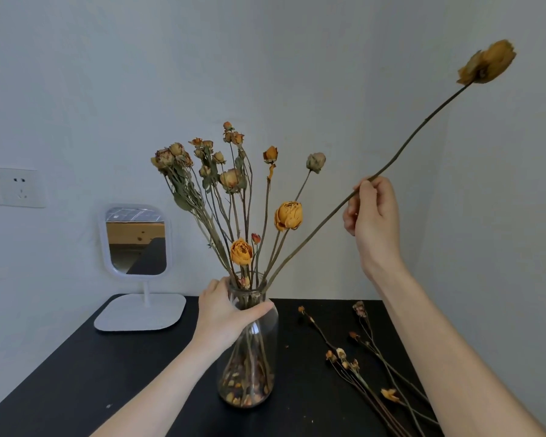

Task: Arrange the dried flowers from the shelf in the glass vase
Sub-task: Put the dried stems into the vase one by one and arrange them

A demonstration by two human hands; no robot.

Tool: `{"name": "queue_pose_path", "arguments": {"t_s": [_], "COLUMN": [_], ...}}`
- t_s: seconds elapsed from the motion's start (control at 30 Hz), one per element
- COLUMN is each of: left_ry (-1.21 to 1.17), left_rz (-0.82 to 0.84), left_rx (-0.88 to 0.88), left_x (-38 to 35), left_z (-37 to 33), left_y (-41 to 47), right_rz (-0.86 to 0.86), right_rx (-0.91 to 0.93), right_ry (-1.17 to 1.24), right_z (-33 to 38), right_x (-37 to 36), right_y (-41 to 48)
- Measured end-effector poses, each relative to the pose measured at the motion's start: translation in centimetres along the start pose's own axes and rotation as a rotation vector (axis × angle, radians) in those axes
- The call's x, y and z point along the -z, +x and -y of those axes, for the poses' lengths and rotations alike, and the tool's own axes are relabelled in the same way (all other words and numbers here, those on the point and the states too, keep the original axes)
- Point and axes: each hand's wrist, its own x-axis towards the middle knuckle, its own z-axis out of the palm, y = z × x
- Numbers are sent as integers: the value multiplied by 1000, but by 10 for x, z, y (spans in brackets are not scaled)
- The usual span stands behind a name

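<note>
A clear glass vase (249,367) stands on the black table (108,373), with dry petals at its bottom and several dried flowers (234,184) standing in it. My left hand (224,313) grips the vase's neck. My right hand (372,219) pinches the middle of a long thin stem (423,124) that slants from the vase's mouth up to the right. That stem ends in a large dried yellow flower head (487,62) near the top right. More dried flowers (372,370) lie loose on the table to the right of the vase, partly behind my right forearm.
A small white-framed mirror on a stand (137,266) sits at the table's back left. A wall socket plate (10,187) is on the left wall. Pale walls close in behind and on the right.
</note>
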Motion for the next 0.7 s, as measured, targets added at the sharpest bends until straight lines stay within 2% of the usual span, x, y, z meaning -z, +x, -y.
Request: {"name": "queue_pose_path", "arguments": {"t_s": [0.23,0.43,0.7], "left_ry": [-3,-12,1], "left_rz": [-19,-28,-23], "left_rx": [7,1,9], "left_x": [-3,-4,-3], "left_z": [2,3,4], "left_y": [-1,-1,-1], "right_rz": [21,271,516], "right_rx": [93,61,175], "right_ry": [-16,-214,-662], "right_z": [8,-7,-30], "right_x": [-8,-17,-23], "right_y": [0,-18,-35]}}
